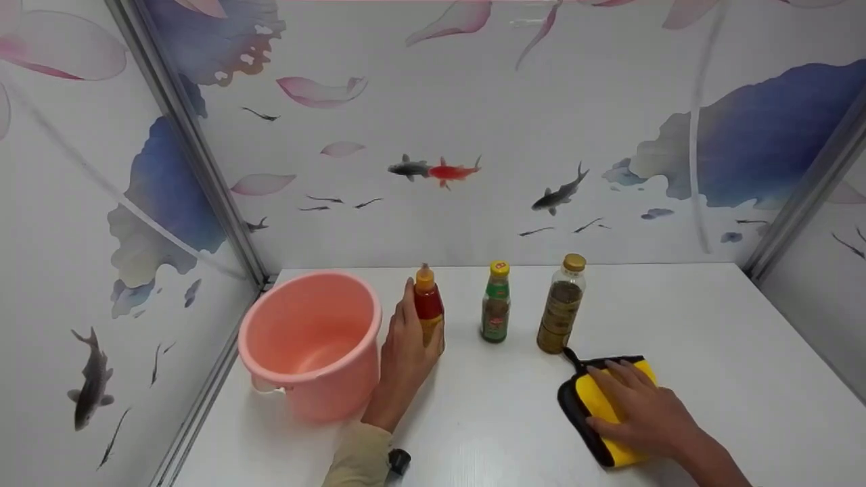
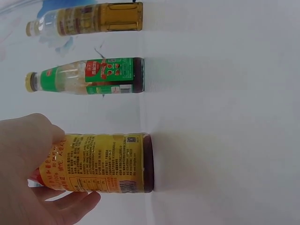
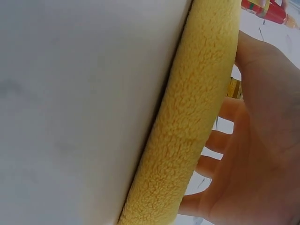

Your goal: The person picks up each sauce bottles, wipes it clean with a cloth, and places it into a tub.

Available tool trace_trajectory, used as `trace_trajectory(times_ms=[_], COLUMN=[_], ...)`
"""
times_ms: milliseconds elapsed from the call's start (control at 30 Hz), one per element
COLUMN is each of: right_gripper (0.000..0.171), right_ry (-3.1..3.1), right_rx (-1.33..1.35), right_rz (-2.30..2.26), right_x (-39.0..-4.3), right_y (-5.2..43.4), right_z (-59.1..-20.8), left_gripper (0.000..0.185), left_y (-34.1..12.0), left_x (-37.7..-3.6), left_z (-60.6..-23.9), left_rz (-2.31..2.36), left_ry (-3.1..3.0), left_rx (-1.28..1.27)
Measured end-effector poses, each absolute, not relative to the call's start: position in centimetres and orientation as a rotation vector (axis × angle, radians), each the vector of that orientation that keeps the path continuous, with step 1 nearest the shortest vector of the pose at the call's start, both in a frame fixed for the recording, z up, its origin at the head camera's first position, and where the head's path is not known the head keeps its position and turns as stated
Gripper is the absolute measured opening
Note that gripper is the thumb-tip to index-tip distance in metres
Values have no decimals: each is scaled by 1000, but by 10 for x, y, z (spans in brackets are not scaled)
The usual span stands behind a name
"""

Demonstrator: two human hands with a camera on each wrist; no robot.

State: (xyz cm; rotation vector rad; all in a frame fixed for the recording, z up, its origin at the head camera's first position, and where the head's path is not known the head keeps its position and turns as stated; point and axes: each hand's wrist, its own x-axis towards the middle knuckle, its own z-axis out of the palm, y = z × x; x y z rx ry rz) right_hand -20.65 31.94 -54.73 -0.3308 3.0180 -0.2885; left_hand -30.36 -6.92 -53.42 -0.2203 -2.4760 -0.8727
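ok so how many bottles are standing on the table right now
3, in a row behind the hands: the red sauce bottle gripped by the left hand beside the pink bucket, the green-label bottle in the middle, the gold-capped bottle by the yellow cloth.

Staged booth: fish-print wall panels (image 1: 473, 135)

the bucket (image 1: 311, 338) is salmon pink. the sauce bottle (image 1: 429, 308) has an orange cap, red upper body and a yellow label with dark print. the middle bottle (image 1: 496, 302) has a yellow cap and a green-and-red label. the third bottle (image 1: 561, 306) is clear with brown contents and a gold cap. the cloth (image 1: 602, 406) is yellow, edged black. the table (image 1: 710, 338) is white.
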Motion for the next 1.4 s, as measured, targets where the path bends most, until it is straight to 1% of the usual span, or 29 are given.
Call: trace_trajectory(times_ms=[300, 600, 833, 1067, 1400], right_gripper=[69, 68, 58, 55, 56], right_ry=[3095, 3104, 3117, 3161, 3163], right_rx=[-348, -365, -300, -217, -144], right_rz=[-287, -285, -362, -504, -762], right_x=[-209, -210, -217, -216, -210], right_y=[318, 317, 320, 322, 313], right_z=[-548, -546, -546, -542, -528], left_gripper=[98, 97, 98, 98, 99], left_y=[-70, -71, -71, -70, -64], left_x=[-303, -305, -305, -303, -295], left_z=[-535, -533, -533, -532, -524], left_rz=[-880, -887, -857, -853, -904], left_ry=[-2494, -2493, -2484, -2490, -2440], left_rx=[-201, -203, -216, -215, -271])
